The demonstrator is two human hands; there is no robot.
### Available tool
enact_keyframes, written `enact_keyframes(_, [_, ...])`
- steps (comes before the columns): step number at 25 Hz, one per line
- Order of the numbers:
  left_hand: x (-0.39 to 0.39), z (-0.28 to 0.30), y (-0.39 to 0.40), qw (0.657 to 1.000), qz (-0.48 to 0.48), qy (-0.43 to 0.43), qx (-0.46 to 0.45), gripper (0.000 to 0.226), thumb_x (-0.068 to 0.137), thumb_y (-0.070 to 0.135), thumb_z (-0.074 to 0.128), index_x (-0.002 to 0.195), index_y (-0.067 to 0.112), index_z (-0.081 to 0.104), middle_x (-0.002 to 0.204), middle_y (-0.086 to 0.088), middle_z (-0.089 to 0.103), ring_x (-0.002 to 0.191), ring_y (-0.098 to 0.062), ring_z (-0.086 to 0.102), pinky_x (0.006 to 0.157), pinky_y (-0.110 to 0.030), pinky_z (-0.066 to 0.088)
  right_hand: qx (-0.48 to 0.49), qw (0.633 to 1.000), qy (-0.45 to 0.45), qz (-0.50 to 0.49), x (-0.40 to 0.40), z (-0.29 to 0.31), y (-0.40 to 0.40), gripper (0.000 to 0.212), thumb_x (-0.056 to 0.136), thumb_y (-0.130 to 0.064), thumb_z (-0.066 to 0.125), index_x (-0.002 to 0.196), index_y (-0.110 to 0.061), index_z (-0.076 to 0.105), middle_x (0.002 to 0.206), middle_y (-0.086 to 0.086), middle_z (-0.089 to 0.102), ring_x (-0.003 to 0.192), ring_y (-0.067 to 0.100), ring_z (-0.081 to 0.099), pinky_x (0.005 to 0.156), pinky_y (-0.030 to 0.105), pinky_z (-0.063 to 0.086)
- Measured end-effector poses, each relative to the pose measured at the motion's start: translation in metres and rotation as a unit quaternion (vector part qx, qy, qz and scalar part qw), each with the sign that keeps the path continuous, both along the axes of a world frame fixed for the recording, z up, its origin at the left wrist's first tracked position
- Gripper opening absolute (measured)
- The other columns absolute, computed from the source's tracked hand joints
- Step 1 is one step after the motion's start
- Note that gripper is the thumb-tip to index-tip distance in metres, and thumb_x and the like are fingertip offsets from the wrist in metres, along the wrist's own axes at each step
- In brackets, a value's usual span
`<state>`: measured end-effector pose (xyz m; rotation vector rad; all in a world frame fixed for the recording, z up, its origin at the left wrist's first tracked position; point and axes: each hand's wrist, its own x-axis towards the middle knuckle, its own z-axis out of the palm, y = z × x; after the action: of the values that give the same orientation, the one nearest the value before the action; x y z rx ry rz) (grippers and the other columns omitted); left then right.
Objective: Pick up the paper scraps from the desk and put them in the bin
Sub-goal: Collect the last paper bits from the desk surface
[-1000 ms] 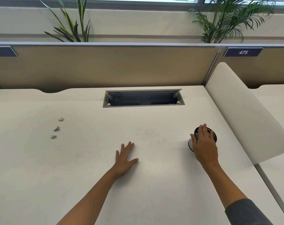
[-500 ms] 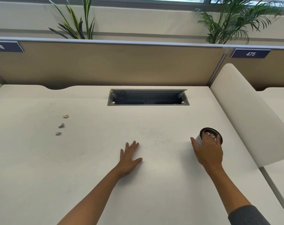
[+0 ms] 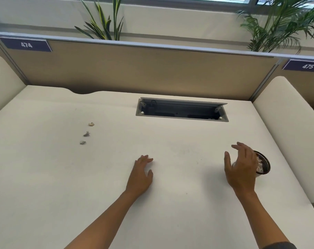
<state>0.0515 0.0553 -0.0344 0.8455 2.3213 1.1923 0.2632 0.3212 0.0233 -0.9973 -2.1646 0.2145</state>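
Head view. The right hand (image 3: 241, 168) is lifting off the bin (image 3: 263, 163), where half a second ago its fingers were lying over the rim; it is now hovering just beside it, fingers spread and gripping nothing. Judgement: a drop has probably just been made, since crumpled pale material is showing inside the bin, so this hand is becoming free for the next scrap.

The left hand (image 3: 141, 174) is resting palm-down on the bench (image 3: 44, 177) much as before, fingers loosely extended, holding nothing.

The bin is sitting on the bench near its right edge, small, round, dark-rimmed, partly hidden behind the right hand.

Three paper scraps are lying in a short line on the left part of the bench, well apart from both hands: a tan one (image 3: 91, 124) farthest away, then two greyish ones (image 3: 86, 134) (image 3: 82, 142). All are tiny and crumpled; their detail is too small to read.
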Motion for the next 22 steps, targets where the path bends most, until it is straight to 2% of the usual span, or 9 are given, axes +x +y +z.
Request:
enact_keyframes(3, [-0.041, 0.006, -0.028, 0.99, 0.129, 0.05, -0.011, 0.044, 0.089, 0.008, 0.055, 0.132, 0.019, 0.055, 0.147, 0.002, 0.041, 0.141, -0.016, 0.033, 0.109, -0.028, 0.033, -0.025, 0.998, 0.012, 0.054, -0.03, -0.008, -0.02, 0.027, 0.094, -0.019, 0.058, 0.119, -0.011, 0.058, 0.129, 0.007, 0.057, 0.124, 0.027, 0.049, 0.106, 0.044, 0.039])
enact_keyframes(6, [-0.093, 0.013, -0.059, 0.967, 0.216, 0.117, -0.07, 0.047, 0.085, 0.008, 0.056, 0.131, 0.016, 0.054, 0.141, -0.005, 0.043, 0.13, -0.026, 0.042, 0.103, -0.039, 0.041, -0.073, 0.992, 0.015, 0.101, -0.06, -0.021, -0.053, 0.032, 0.091, -0.013, 0.064, 0.122, -0.015, 0.057, 0.131, 0.001, 0.055, 0.126, 0.022, 0.047, 0.106, 0.04, 0.04])
enact_keyframes(8, [-0.126, 0.018, -0.077, 0.955, 0.233, 0.143, -0.115, 0.054, 0.082, 0.003, 0.055, 0.135, 0.011, 0.05, 0.142, -0.01, 0.041, 0.131, -0.031, 0.039, 0.104, -0.044, 0.04, -0.088, 0.985, -0.005, 0.145, -0.079, -0.029, -0.077, 0.034, 0.09, -0.012, 0.065, 0.123, -0.016, 0.058, 0.131, -0.001, 0.055, 0.125, 0.02, 0.048, 0.105, 0.038, 0.042])
enact_keyframes(10, [-0.157, 0.019, -0.092, 0.952, 0.191, 0.167, -0.169, 0.068, 0.078, -0.005, 0.051, 0.144, 0.01, 0.04, 0.152, -0.011, 0.031, 0.142, -0.032, 0.027, 0.113, -0.045, 0.031, -0.122, 0.975, -0.02, 0.184, -0.099, -0.035, -0.102, 0.034, 0.09, -0.013, 0.066, 0.124, -0.016, 0.058, 0.131, -0.002, 0.055, 0.126, 0.017, 0.048, 0.105, 0.038, 0.044])
enact_keyframes(13, [-0.195, 0.016, -0.107, 0.931, 0.061, 0.225, -0.28, 0.09, 0.076, -0.014, 0.044, 0.155, 0.017, 0.016, 0.164, -0.005, 0.003, 0.151, -0.031, -0.003, 0.121, -0.048, 0.012, -0.149, 0.953, -0.054, 0.257, -0.126, -0.042, -0.138, 0.035, 0.092, -0.015, 0.064, 0.126, -0.019, 0.058, 0.132, -0.005, 0.055, 0.128, 0.012, 0.047, 0.106, 0.033, 0.043])
enact_keyframes(15, [-0.212, 0.015, -0.11, 0.909, -0.001, 0.243, -0.338, 0.094, 0.079, -0.014, 0.042, 0.156, 0.023, 0.004, 0.164, -0.001, -0.009, 0.15, -0.031, -0.013, 0.12, -0.051, 0.013, -0.156, 0.938, -0.074, 0.301, -0.141, -0.044, -0.157, 0.036, 0.093, -0.017, 0.063, 0.128, -0.021, 0.057, 0.132, -0.007, 0.054, 0.128, 0.009, 0.047, 0.107, 0.028, 0.041])
enact_keyframes(18, [-0.23, 0.013, -0.112, 0.907, -0.036, 0.222, -0.356, 0.089, 0.083, -0.011, 0.038, 0.156, 0.026, 0.003, 0.164, -0.001, -0.009, 0.15, -0.031, -0.011, 0.121, -0.049, 0.015, -0.166, 0.921, -0.096, 0.339, -0.164, -0.045, -0.174, 0.033, 0.095, -0.022, 0.058, 0.128, -0.022, 0.056, 0.133, -0.009, 0.052, 0.128, 0.007, 0.047, 0.107, 0.022, 0.039])
enact_keyframes(22, [-0.234, 0.007, -0.117, 0.926, -0.015, 0.174, -0.336, 0.067, 0.094, -0.004, 0.031, 0.155, 0.017, 0.017, 0.164, -0.006, 0.009, 0.151, -0.025, 0.007, 0.121, -0.037, 0.017, -0.171, 0.907, -0.12, 0.367, -0.187, -0.045, -0.186, 0.029, 0.096, -0.027, 0.054, 0.125, -0.023, 0.057, 0.133, -0.012, 0.051, 0.126, 0.004, 0.047, 0.104, 0.019, 0.041])
